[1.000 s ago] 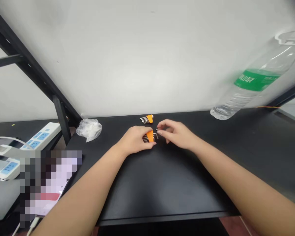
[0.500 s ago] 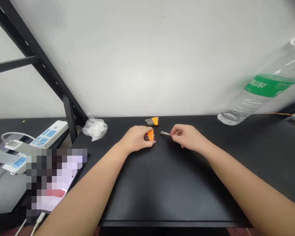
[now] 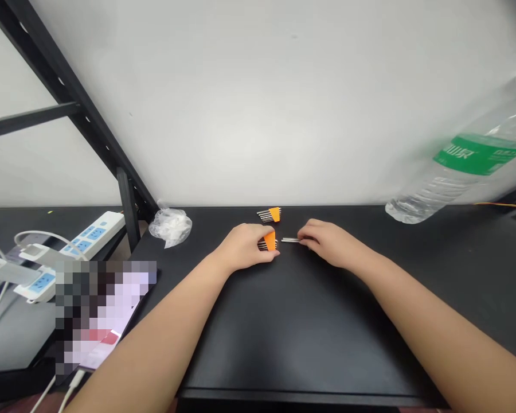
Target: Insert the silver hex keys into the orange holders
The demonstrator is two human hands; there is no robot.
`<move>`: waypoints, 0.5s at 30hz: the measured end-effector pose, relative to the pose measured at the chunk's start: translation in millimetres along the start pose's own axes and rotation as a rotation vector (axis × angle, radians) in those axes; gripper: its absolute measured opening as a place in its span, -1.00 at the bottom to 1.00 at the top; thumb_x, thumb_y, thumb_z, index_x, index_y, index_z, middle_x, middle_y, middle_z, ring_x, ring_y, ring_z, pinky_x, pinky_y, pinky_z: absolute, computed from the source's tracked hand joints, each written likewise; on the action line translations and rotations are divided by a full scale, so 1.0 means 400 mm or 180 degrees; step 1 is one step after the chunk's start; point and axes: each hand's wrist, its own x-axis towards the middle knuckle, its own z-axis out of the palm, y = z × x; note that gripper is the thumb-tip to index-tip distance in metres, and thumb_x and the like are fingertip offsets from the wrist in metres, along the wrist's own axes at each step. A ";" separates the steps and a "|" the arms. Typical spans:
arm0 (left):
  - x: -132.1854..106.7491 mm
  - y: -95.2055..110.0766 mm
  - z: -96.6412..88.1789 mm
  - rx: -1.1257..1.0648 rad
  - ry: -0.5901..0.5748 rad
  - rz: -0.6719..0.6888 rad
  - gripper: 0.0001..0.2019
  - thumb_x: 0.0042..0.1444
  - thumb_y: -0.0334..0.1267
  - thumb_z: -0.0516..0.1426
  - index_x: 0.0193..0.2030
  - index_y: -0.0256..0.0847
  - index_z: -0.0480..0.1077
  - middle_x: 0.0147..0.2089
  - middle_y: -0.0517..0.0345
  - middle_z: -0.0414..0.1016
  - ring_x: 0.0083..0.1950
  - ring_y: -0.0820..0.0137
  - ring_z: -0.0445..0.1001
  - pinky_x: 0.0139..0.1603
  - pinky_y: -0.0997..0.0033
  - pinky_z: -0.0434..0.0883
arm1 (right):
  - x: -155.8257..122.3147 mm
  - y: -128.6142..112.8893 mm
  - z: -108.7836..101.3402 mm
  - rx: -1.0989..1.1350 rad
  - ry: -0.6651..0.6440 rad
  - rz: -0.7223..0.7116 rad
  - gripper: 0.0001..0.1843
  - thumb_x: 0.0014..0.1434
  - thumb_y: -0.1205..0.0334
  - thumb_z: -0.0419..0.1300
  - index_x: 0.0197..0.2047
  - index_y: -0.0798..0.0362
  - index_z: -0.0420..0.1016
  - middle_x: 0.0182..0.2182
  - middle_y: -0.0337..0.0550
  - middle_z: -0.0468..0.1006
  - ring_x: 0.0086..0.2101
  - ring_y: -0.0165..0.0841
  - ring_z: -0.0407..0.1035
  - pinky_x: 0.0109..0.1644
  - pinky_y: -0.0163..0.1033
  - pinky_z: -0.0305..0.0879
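On the black desk (image 3: 292,332) there are two small orange plastic holders of thin silver metal keys: the far orange holder (image 3: 275,214) and the near orange holder (image 3: 269,241). The keys in each are too small to count. There is one loose silver metal key (image 3: 289,240). There are two hands, the left hand (image 3: 245,252) and the right hand (image 3: 329,248). There is one crumpled clear plastic bag (image 3: 171,225) and one clear plastic bottle with a green label (image 3: 468,163). There are two white power strips: the first strip (image 3: 93,231) and the second strip (image 3: 34,279).
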 end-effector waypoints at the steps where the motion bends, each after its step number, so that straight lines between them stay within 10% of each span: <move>1: 0.000 0.003 0.000 -0.0011 -0.0002 0.0010 -0.79 0.12 -0.07 0.28 -0.22 -0.12 0.45 -0.34 0.25 0.51 -0.32 0.39 0.43 -0.28 0.41 0.28 | 0.001 -0.007 -0.003 0.0034 0.0071 -0.0020 -0.77 0.34 0.20 0.11 -0.12 -0.08 0.61 -0.11 -0.09 0.56 -0.18 -0.22 0.47 -0.04 -0.12 0.37; 9: -0.001 0.039 -0.001 -0.0074 0.0063 0.0169 -0.80 0.16 -0.05 0.26 -0.20 -0.10 0.47 -0.37 0.27 0.51 -0.36 0.41 0.41 -0.29 0.40 0.25 | -0.005 -0.135 -0.009 0.1531 -0.0094 0.0081 -0.74 0.33 0.01 0.17 -0.19 -0.07 0.63 -0.24 -0.19 0.61 -0.27 -0.28 0.44 -0.16 -0.18 0.33; 15: 0.004 0.018 -0.003 0.0317 -0.0042 0.0231 -0.79 0.14 -0.05 0.27 -0.27 -0.13 0.43 -0.39 0.25 0.49 -0.37 0.38 0.41 -0.25 0.36 0.25 | -0.005 -0.115 -0.013 0.1752 -0.0301 0.0867 -0.65 0.26 -0.10 0.20 -0.32 -0.01 0.58 -0.51 -0.28 0.46 -0.48 -0.38 0.27 -0.40 -0.25 0.16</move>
